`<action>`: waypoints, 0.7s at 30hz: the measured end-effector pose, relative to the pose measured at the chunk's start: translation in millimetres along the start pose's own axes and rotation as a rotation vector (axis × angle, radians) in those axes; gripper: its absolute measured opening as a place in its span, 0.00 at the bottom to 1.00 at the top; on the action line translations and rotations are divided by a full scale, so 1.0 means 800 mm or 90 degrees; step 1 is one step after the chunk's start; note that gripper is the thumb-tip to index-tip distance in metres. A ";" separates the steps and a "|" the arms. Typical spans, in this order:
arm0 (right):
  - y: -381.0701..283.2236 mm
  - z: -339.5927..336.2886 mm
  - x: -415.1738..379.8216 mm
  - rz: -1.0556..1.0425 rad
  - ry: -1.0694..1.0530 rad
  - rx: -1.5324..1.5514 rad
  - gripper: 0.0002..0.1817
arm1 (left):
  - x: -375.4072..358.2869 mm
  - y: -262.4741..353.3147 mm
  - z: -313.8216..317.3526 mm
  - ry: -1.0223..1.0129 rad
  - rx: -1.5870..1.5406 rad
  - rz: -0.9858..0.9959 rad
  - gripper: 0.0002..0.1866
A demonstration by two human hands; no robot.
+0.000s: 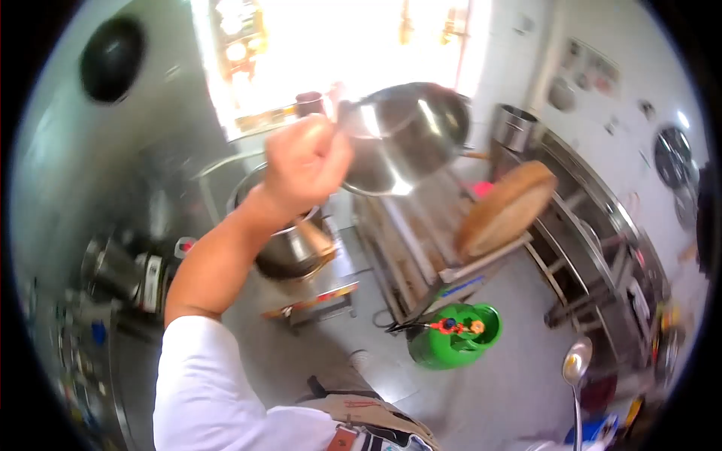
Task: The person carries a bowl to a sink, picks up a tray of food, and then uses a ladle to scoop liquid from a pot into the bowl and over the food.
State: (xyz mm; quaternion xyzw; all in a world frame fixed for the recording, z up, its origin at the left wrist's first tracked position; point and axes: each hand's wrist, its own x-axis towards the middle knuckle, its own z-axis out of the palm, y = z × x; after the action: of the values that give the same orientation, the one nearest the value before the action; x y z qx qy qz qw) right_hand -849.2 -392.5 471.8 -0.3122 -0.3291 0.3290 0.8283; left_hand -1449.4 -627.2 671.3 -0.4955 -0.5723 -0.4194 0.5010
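My left hand [308,161] is raised in front of me, its fingers closed on the left rim of a large shiny metal bowl [410,139]. The bowl hangs tilted in the air above a metal stand. At the lower right a metal ladle [577,363] points upward, with a little yellowish matter in its cup. Its handle runs out of the bottom edge, and my right hand is not visible. Beneath my left forearm sits a big metal pot [289,257] on a low stand.
A thick round wooden board [505,209] leans on the metal stand [406,259]. A green gas cylinder [444,347] is on the floor in front. Metal shelving [594,248] lines the right wall. A wok [113,59] hangs upper left, and pans [671,156] hang on the right.
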 end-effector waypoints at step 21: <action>-0.169 0.355 -0.765 0.731 -0.850 0.366 0.21 | -0.543 0.267 -0.835 0.395 0.538 -0.997 0.10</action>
State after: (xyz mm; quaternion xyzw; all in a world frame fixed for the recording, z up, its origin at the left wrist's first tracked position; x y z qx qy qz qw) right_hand -1363.2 -846.1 530.1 0.0440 -0.4386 0.8695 0.2226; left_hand -1130.2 -1309.8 335.6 0.3867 -0.6885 -0.5075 0.3447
